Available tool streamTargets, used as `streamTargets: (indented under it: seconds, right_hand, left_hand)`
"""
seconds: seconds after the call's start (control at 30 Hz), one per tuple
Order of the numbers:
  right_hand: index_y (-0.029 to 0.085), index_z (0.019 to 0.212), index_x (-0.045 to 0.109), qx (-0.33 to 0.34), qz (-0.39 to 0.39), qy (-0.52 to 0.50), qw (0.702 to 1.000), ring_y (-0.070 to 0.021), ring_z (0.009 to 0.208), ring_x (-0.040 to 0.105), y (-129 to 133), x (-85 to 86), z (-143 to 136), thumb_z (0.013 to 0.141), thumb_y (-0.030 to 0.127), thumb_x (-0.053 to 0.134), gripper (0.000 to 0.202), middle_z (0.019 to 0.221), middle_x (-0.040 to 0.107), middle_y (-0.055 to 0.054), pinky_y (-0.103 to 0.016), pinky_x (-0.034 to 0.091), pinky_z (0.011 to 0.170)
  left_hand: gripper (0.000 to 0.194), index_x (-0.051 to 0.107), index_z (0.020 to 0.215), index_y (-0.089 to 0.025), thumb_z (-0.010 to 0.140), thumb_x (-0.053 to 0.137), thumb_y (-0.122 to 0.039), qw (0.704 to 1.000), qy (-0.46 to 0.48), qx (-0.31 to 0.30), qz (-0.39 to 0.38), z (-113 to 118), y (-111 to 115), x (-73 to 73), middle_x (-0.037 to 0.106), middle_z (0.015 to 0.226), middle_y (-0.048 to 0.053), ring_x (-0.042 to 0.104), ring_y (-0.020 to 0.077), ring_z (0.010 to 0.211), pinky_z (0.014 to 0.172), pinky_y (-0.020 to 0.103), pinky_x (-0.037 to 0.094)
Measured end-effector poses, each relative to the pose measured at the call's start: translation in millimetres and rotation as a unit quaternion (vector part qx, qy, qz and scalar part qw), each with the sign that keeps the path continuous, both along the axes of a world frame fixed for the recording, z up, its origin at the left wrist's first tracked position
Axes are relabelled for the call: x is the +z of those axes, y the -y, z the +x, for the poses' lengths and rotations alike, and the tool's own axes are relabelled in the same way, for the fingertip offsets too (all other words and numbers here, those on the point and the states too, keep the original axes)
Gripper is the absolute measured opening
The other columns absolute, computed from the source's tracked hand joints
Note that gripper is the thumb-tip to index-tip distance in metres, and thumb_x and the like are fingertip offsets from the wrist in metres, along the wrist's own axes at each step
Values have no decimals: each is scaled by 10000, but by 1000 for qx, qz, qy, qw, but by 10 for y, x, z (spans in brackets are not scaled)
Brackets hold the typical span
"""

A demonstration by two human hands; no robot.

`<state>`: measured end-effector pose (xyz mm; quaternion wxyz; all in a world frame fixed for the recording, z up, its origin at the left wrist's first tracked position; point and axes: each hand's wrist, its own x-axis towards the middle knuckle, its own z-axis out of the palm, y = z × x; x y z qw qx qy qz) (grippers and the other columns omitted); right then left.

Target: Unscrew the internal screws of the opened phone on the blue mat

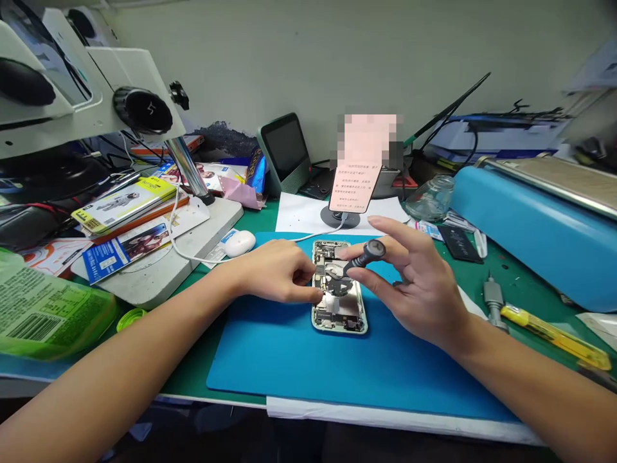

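Observation:
An opened smartphone [340, 302] with bare inner parts lies on the blue mat [270, 354], its longer sides running away from me. My left hand [274, 270] rests at its left edge, fingers curled and thumb against the frame. Between thumb and fingers, my right hand [419, 283] pinches a small dark screwdriver [364, 255]. The tool is tilted, its round end cap toward the upper right and its lower end over the phone's inside. Exactly where the tip touches cannot be made out. A loose dark flex part [340, 287] shows across the phone's middle.
A lit phone [354, 186] stands on a round holder behind the mat. To the left are a microscope stand [187, 170], boxes and a green packet [53, 308]. A yellow cutter [554, 334], a grey-tipped tool [492, 299] and a blue machine [520, 231] lie right.

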<state>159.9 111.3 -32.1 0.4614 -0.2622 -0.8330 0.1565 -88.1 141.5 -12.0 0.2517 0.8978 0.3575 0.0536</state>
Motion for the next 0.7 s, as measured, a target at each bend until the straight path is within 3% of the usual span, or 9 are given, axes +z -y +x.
streamTargets:
  seconds: [0.13,0.43,0.6,0.7]
  right_hand:
    - [368,1557,459,-47,62,29,997,-261,1117,819,-9,38,23,986,167,730,663,1385,768,-55,-453,687,1030]
    - [324,1517,490,-59,142,41,987,-235,1070,835,-59,59,68,960,107,756,654,1164,846,-27,-373,685,1000]
    - [290,1368,603,-72,143,33,987,-243,1047,838,-102,30,57,947,128,774,483,1149,833,-44,-354,690,950]
    - [310,1380,586,-72,120,18,990,-242,1062,836,-109,18,48,959,136,762,488,1154,834,-29,-358,688,952]
  left_hand:
    - [459,496,585,-201,908,668,-479,1000,-2,-2,-3,8,1,4,487,523,-55,398,103,489,528,305,239]
    - [453,494,578,-203,891,668,-481,1000,2,5,-9,11,8,8,494,528,-49,394,111,500,531,307,228]
    - [458,491,582,-203,889,661,-498,1000,3,7,-3,7,12,23,485,529,-46,390,112,505,542,310,225]
    - [455,494,590,-203,888,660,-504,1000,-2,7,-3,-3,7,17,485,533,-47,391,111,512,551,314,228]
